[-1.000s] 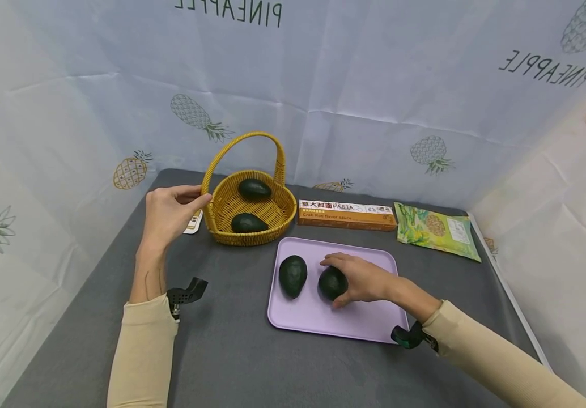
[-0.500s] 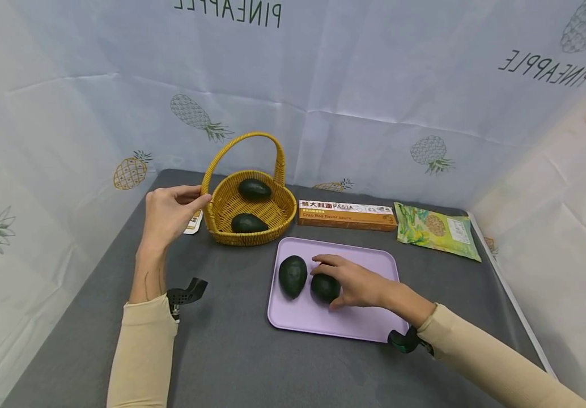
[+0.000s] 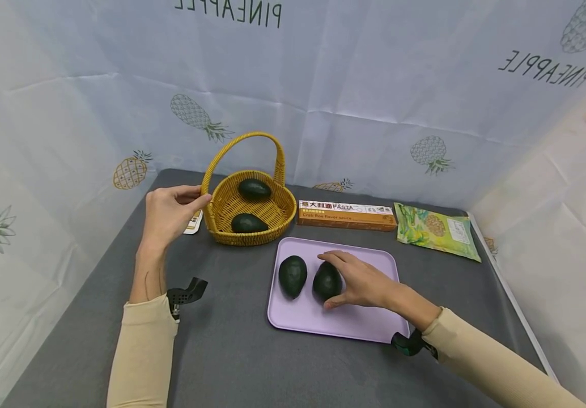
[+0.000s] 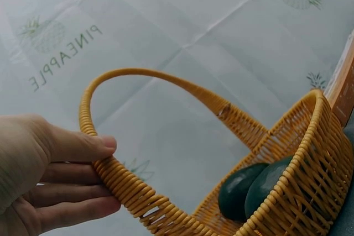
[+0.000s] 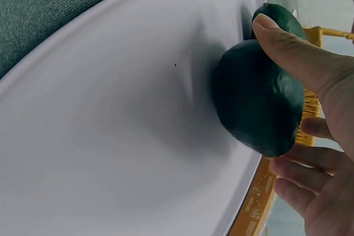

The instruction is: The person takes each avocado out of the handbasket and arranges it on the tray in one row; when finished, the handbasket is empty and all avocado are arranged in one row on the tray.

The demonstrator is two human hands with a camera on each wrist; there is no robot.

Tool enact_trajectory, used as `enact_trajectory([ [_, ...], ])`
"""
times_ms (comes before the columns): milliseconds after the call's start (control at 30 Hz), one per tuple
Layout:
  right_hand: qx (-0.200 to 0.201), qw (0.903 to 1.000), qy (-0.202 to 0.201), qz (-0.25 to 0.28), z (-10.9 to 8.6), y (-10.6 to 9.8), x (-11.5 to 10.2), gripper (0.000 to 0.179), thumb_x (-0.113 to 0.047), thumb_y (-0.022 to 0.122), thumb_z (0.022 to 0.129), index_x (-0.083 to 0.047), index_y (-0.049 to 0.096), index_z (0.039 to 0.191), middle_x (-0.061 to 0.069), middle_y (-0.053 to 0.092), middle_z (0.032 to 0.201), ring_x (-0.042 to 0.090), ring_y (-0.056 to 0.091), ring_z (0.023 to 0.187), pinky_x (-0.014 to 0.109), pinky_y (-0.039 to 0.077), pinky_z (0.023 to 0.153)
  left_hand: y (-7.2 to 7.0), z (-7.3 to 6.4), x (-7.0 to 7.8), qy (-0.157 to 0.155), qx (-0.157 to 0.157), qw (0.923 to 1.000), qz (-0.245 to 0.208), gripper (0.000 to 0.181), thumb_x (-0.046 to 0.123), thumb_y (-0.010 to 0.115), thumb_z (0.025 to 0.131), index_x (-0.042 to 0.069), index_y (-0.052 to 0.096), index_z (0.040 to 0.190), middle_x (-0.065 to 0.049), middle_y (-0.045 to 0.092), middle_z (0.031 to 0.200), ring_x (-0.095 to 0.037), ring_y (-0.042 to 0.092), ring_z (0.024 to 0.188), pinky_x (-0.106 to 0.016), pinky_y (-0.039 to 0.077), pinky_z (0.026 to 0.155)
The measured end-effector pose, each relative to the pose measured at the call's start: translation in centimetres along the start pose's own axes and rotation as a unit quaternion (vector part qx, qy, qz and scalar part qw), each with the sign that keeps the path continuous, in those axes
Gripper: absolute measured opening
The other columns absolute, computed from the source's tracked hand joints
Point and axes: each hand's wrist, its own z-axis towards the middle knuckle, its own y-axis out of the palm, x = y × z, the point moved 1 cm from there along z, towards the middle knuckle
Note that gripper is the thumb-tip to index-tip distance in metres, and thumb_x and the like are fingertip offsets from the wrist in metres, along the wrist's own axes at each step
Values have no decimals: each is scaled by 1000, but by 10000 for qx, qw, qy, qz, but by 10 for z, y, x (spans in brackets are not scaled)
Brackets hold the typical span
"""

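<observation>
My left hand (image 3: 170, 212) pinches the side of the yellow woven basket's handle (image 4: 138, 192), thumb in front. In the basket (image 3: 211, 226) lie two dark green avocados, the rear one (image 3: 254, 189) and the front one (image 3: 249, 223). Over the lilac tray (image 3: 293, 317), my right hand (image 3: 361, 280) spans another avocado (image 3: 327, 280), thumb on the near side and fingers on the far side. In the right wrist view the thumb overlaps this avocado (image 5: 257, 98) and the fingertips are at its narrow end. One more avocado (image 3: 292, 276) lies to its left on the tray.
Behind the tray lies an orange and white pasta box (image 3: 346, 216). To its right is a green and yellow packet (image 3: 438, 231). A small white card (image 3: 193, 223) shows beside the basket. A pineapple-print cloth (image 3: 354, 73) hangs around the grey table (image 3: 221, 351).
The right hand and its avocado shifted left toward the other avocado, then slightly back, and the avocado turned more upright in the head view. The left hand and basket stayed put.
</observation>
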Motion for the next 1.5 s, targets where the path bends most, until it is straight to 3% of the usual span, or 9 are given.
enact_trajectory([
  [433,83,9997,-130,177,2,4,-1,97,-40,97,74,-5,51,151,15,59,147,32,58,136,54,51,109,0,0,0,16,-24,10000,-20,35,33,79,96,7,80,120,-16,81,99,16,59,72,-11,49,64],
  [933,111,9998,-155,-14,0,2,-1,100,-46,97,71,-9,51,152,13,58,150,32,56,138,55,51,108,-2,0,1,13,-22,10000,-10,35,33,79,96,8,80,120,-16,81,99,16,59,71,-11,49,64],
  [1100,-24,9999,28,152,3,-7,-3,100,-52,94,74,-12,50,154,12,55,154,32,55,140,56,51,108,-2,-1,1,-30,-56,10000,0,36,35,78,96,8,80,120,-16,81,99,16,59,72,-11,49,64],
  [1267,-129,9986,-114,506,18,-26,-5,94,-53,88,82,-15,46,157,7,50,159,29,49,146,56,47,114,-2,-1,0,-34,-65,10000,-16,36,35,79,96,8,80,120,-16,81,100,15,59,73,-11,49,65],
  [1500,-108,9942,-840,657,67,-56,-16,77,-38,80,94,-11,46,158,6,50,160,25,49,147,50,42,119,-1,0,0,-21,-41,10000,-14,35,34,79,96,8,81,119,-15,81,100,15,59,73,-11,49,65],
])
